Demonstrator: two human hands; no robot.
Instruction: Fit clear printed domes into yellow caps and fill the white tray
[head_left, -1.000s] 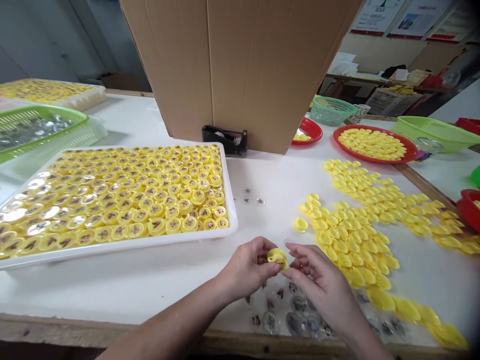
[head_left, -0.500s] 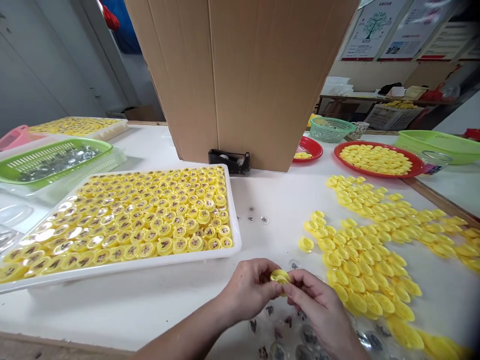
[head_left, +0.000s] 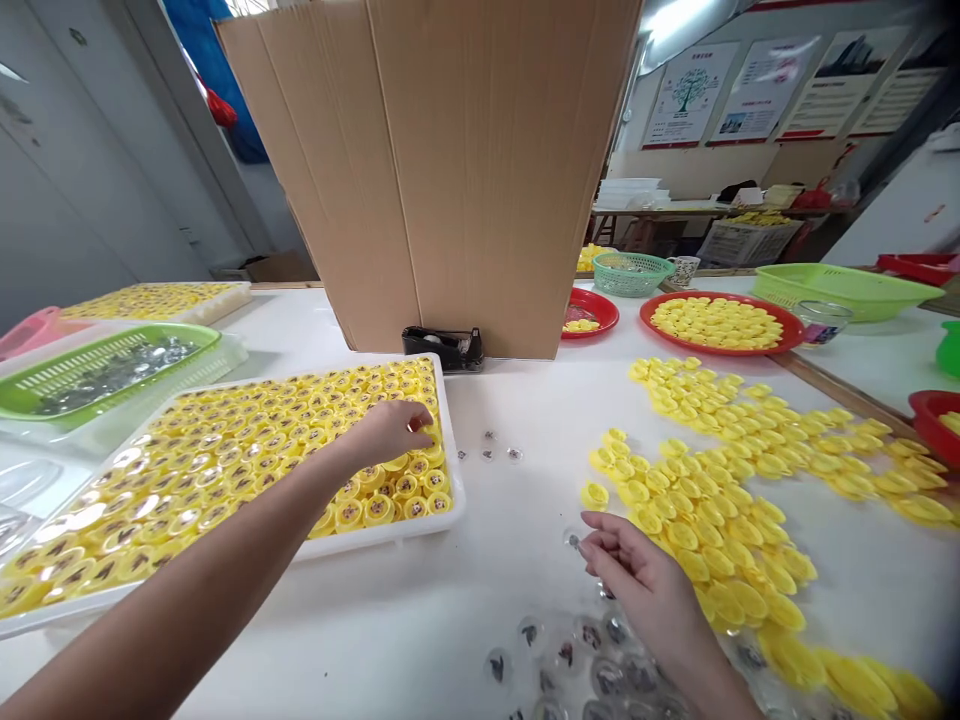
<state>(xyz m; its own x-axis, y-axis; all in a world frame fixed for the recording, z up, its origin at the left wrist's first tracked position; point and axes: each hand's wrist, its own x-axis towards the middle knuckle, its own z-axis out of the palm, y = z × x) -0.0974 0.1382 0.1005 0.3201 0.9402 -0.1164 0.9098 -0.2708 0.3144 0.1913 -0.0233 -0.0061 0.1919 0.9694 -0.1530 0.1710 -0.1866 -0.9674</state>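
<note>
Lying below left hand [head_left: 390, 433]: yellow cups [head_left: 379, 509] (clear disc [head_left: 571, 539] by right hand [head_left: 646, 578]).

No text can be read with certainty; the print is too small or blurred. Between one and two o'clock, a white wall poster with a green tree [head_left: 686, 95] bears a short red heading and fine lines. To its right, a white wall poster with a small blue building picture [head_left: 763, 90] carries reddish characters, and a pale wall poster with a dark skyline picture [head_left: 844, 82] has rows of print. All are illegible.
</note>
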